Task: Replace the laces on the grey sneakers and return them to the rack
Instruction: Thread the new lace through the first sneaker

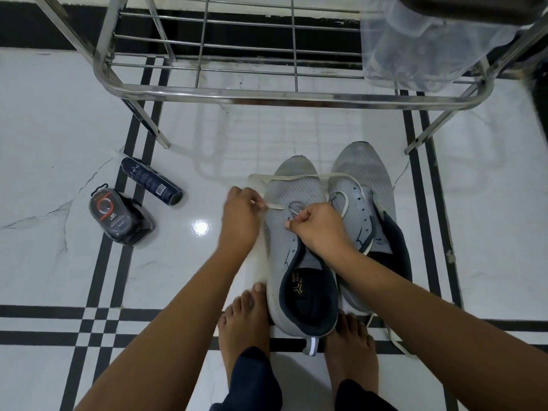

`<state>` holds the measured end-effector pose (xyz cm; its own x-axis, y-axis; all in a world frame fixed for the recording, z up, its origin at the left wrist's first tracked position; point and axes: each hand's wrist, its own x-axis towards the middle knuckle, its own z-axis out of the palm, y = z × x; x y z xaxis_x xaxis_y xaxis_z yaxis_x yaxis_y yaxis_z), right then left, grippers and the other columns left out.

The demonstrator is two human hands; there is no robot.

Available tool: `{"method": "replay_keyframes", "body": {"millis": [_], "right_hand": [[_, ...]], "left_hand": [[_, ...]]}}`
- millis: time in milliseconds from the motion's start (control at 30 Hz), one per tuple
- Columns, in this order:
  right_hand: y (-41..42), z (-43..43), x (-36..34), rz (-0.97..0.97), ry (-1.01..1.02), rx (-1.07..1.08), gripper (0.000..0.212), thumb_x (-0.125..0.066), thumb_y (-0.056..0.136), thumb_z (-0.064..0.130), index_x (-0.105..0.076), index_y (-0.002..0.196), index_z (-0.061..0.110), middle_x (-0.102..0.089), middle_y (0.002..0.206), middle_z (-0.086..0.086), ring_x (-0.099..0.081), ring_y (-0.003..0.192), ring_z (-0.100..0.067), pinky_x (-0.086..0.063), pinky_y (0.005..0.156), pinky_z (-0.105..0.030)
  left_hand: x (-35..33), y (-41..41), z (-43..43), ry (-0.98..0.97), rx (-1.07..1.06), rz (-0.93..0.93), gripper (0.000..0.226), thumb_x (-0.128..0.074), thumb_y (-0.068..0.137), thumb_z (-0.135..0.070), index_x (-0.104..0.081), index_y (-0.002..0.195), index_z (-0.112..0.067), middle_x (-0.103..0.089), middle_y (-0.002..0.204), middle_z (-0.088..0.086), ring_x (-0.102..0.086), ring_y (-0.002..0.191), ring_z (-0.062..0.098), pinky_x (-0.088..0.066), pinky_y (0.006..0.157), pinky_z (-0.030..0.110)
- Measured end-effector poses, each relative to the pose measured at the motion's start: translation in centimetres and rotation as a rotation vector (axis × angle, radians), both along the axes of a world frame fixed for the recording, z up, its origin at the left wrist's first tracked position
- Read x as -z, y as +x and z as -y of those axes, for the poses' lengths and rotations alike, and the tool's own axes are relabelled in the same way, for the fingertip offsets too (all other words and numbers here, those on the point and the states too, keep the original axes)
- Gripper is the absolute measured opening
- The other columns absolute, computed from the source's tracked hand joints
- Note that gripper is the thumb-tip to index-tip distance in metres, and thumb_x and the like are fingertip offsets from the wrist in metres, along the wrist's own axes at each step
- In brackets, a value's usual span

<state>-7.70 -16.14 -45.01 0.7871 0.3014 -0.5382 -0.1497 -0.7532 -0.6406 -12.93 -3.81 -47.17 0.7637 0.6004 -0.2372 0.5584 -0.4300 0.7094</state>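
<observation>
L grip (240, 218) pinching lace (274, 206), R grip (318, 225) too, 2 sneakers (299, 189), can (152, 183) left, rack (267, 94) ahead

Far side: a stainless-steel tube rack (267, 94) bars the white marble floor (44, 129); a clear plastic bag (415, 48) fills its right end. Centre: 2 grey mesh sneakers (299, 188), touching; a cream flat lace (296, 175) spans both toes. Floor open between rack and toes, and along the left edge. Left of centre: a dark blue spray can (151, 182) lies flat near a clear-cased polish sponge (118, 218). 2 bare feet (243, 321) flank the left heel.
</observation>
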Motion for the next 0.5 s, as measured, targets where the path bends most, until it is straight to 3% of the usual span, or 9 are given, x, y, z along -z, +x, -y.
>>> {"method": "replay_keyframes", "body": {"millis": [100, 200, 367, 433, 500], "right_hand": [[0.0, 0.0, 0.0, 0.003, 0.001, -0.001, 0.029, -0.071, 0.081, 0.017, -0.055, 0.057, 0.014, -0.058, 0.065, -0.004, -0.054, 0.067, -0.016, -0.04, 0.064, -0.021], [0.1, 0.0, 0.0, 0.006, -0.018, -0.012, 0.029, -0.071, 0.081, 0.018, -0.055, 0.057, 0.016, -0.054, 0.06, 0.001, -0.054, 0.066, -0.015, -0.039, 0.063, -0.022], [0.1, -0.1, 0.0, 0.022, -0.02, -0.048, 0.022, -0.072, 0.08, 0.02, -0.06, 0.063, 0.012, -0.054, 0.06, 0.003, -0.056, 0.071, -0.015, -0.042, 0.067, -0.024], [0.0, -0.1, 0.0, 0.029, -0.002, -0.051, 0.02, -0.072, 0.081, 0.02, -0.063, 0.066, 0.009, -0.056, 0.063, 0.004, -0.056, 0.073, -0.012, -0.042, 0.069, -0.022], [0.0, 0.1, 0.0, 0.018, 0.037, -0.032, 0.019, -0.07, 0.082, 0.016, -0.066, 0.071, 0.002, -0.055, 0.062, 0.006, -0.053, 0.071, -0.005, -0.037, 0.063, -0.014]], "left_hand": [[-0.2, -0.3, -0.9, 0.046, 0.065, 0.088, 0.008, -0.063, 0.085, -0.006, -0.065, 0.092, -0.005, -0.043, 0.095, 0.002, -0.046, 0.085, 0.013, -0.032, 0.069, 0.004], [0.2, 0.5, 0.3, 0.023, 0.248, -0.008, 0.018, -0.068, 0.081, -0.018, -0.067, 0.098, -0.011, -0.046, 0.1, 0.005, -0.046, 0.101, 0.022, -0.041, 0.087, 0.031], [0.2, 1.1, 0.8, 0.211, 0.279, -0.114, 0.014, -0.056, 0.09, -0.015, -0.064, 0.098, -0.008, -0.049, 0.106, 0.011, -0.045, 0.103, 0.03, -0.041, 0.082, 0.037], [0.4, 0.5, -0.3, 0.26, 0.159, -0.126, 0.015, -0.052, 0.092, -0.009, -0.062, 0.1, -0.002, -0.048, 0.111, 0.016, -0.046, 0.103, 0.034, -0.039, 0.079, 0.038], [0.4, -0.7, -2.4, 0.244, -0.106, -0.152, 0.018, -0.048, 0.092, -0.003, -0.06, 0.104, 0.004, -0.045, 0.118, 0.023, -0.046, 0.105, 0.041, -0.037, 0.083, 0.039]]}}
